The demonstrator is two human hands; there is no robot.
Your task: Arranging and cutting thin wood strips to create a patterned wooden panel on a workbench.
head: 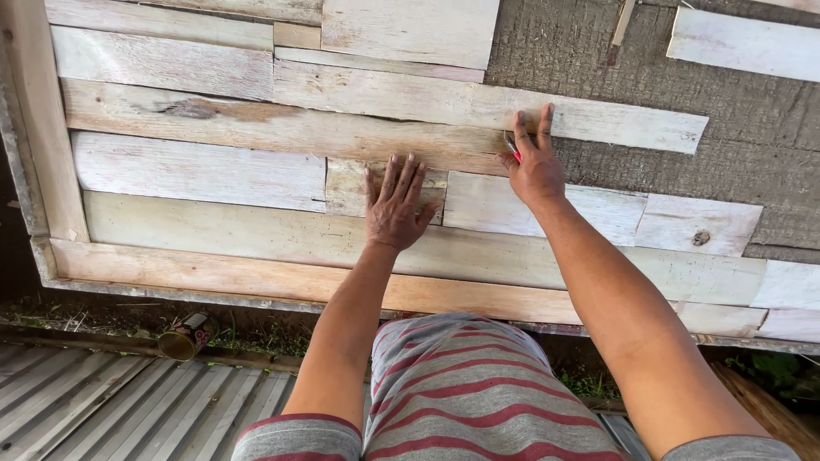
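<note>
My left hand (395,207) lies flat, fingers spread, on a short whitewashed plank (346,189) in a panel of weathered planks. My right hand (535,165) grips a small red marker or pencil (512,147), its tip against the lower edge of a long whitewashed plank (461,104). Both arms reach forward over my red-and-grey striped shirt. A bare wooden plank (282,130) runs just above my left hand.
A wooden frame (34,154) borders the panel on the left and bottom. Grey rough board (735,171) shows at the right, with a loose white plank (743,44) on it. Corrugated metal sheet (102,410) and a small tin can (186,336) lie at lower left.
</note>
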